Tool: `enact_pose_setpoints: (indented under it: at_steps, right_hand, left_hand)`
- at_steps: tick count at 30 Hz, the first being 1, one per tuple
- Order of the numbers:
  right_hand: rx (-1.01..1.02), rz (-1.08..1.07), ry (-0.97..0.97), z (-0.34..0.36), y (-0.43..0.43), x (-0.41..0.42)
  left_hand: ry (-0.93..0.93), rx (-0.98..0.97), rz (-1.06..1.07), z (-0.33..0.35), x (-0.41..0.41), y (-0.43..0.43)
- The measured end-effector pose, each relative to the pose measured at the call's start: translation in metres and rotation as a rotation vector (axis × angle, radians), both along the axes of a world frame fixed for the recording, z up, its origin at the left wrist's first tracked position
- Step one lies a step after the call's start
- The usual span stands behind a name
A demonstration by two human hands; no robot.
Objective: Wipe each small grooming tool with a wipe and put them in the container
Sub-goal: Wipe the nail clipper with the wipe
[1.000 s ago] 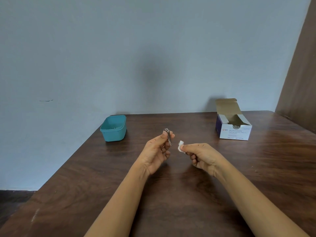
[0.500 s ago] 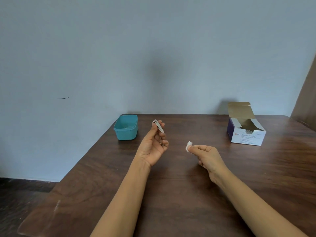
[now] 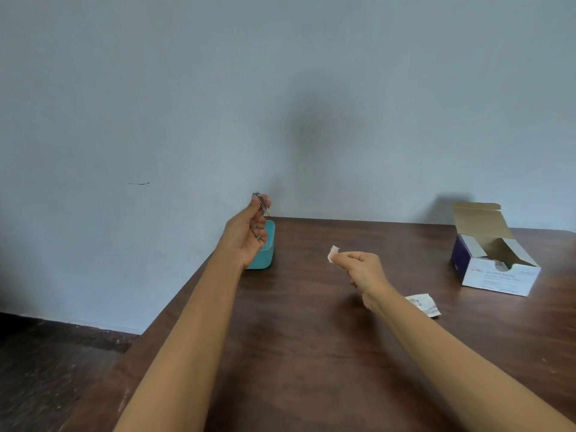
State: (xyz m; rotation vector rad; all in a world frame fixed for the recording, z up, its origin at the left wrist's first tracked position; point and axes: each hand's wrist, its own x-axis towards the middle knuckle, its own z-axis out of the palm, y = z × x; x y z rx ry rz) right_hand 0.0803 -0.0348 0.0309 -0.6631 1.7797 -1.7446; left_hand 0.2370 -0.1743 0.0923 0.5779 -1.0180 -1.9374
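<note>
My left hand (image 3: 247,232) pinches a small metal nail clipper (image 3: 261,204) between thumb and fingertips, raised above the teal plastic container (image 3: 267,251) at the table's far left corner. The hand hides most of the container, so its inside cannot be seen. My right hand (image 3: 363,269) hovers over the middle of the table and pinches a small folded white wipe (image 3: 333,253), well apart from the clipper.
An open white and purple box of alcohol swabs (image 3: 495,269) stands at the far right of the dark wooden table (image 3: 311,353). A torn swab wrapper (image 3: 424,304) lies beside my right forearm. The table's left edge drops to a dark floor.
My left hand has carried the clipper left and away from the wipe, over to the teal container. My right hand stayed near the middle with the wipe. The view has swung left.
</note>
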Motion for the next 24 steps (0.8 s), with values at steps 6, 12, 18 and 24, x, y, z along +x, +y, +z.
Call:
enact_pose_setpoints:
  at_steps: [6,12,18,24]
  right_hand:
    - [0.013,-0.055,-0.019,-0.004,-0.056,0.0]
    - [0.014,-0.103,0.03,-0.012,-0.093,0.01]
    - [0.145,-0.164,0.342,-0.035,-0.105,0.018]
    - [0.137,-0.164,0.346,-0.037,-0.108,0.013]
  left_hand:
    - [-0.462,-0.244,0.267,0.008,0.008,-0.039]
    - [-1.01,-0.694,0.518,-0.008,-0.011,-0.076]
    - [-1.563,-0.957,0.557,-0.026,-0.037,-0.107]
    - [-1.794,-1.124,0.409,-0.042,-0.05,-0.123]
